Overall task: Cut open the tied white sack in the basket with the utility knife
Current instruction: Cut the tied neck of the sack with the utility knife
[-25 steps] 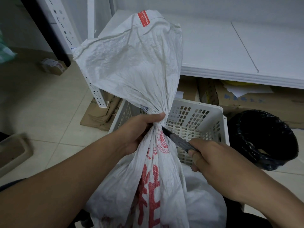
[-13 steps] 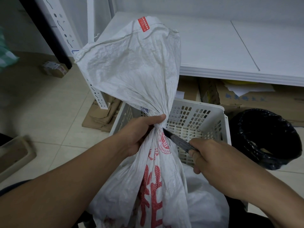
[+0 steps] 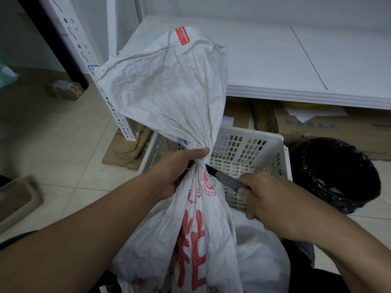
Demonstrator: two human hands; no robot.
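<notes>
left hand (image 3: 176,170) clenched round tied neck of white sack (image 3: 169,92) | right hand (image 3: 273,199) gripping utility knife (image 3: 224,178), blade tip at neck

Pale square tiles cover the floor (image 3: 63,144). A broad white shelf (image 3: 275,60) runs along a white wall (image 3: 254,7), carried by a perforated white upright (image 3: 82,47). Cardboard boxes (image 3: 338,127) sit beneath it, flattened cardboard (image 3: 127,149) lies by the post, and a black-lined bin (image 3: 338,172) stands alongside.

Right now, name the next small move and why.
Probably draw the utility knife through the tied neck of the sack, away from the left hand: its blade meets the neck below the gripping thumb, and the right hand holds it.
</notes>
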